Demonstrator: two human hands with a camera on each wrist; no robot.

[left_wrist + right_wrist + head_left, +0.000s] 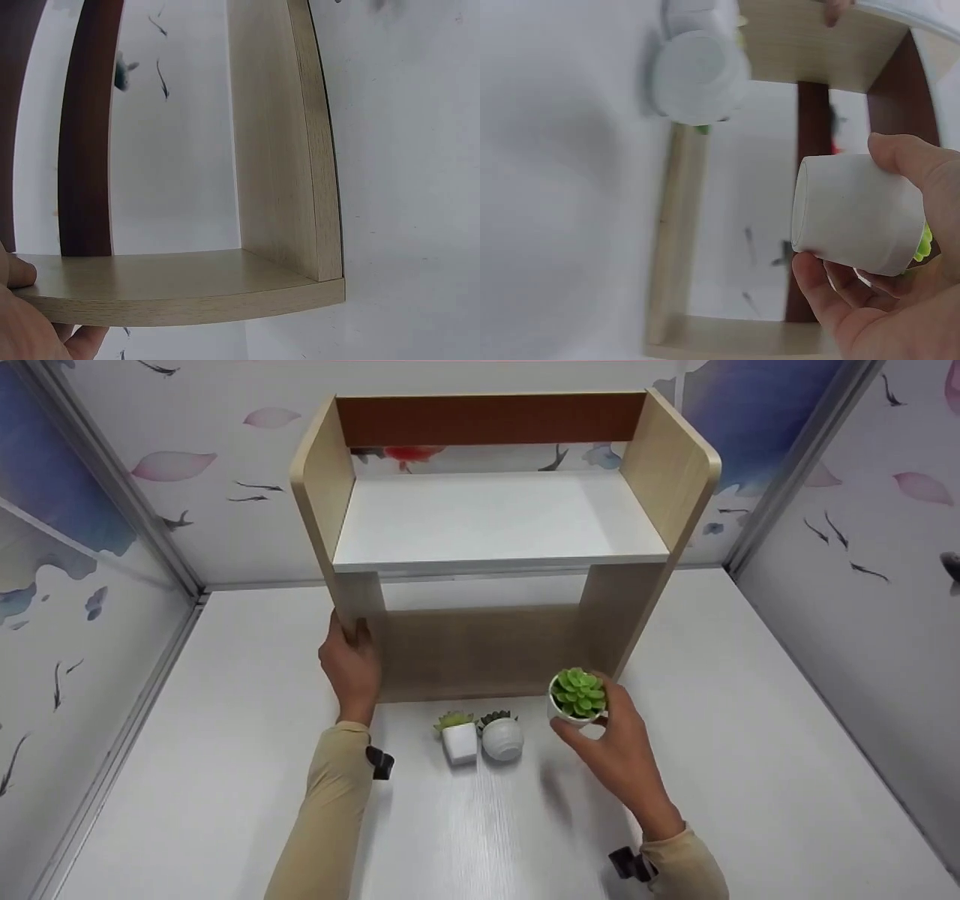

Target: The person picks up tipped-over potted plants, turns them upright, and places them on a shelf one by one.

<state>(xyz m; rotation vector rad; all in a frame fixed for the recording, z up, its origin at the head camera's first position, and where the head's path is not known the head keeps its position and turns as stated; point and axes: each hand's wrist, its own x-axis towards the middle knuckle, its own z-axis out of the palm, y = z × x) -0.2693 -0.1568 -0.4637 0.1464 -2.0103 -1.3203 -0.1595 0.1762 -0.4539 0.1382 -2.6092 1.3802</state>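
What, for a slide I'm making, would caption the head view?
Left hand gripping a shelf unit, right hand holding a potted succulent above the white table.

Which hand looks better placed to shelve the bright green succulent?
Likely the right hand: it grips that succulent in front of the shelf unit, while the left hand holds the unit's side panel.

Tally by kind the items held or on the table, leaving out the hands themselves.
Potted plants: 3 (one in the right hand, two on the table)
Shelf unit: 1 (gripped by the left hand)
Total: 4
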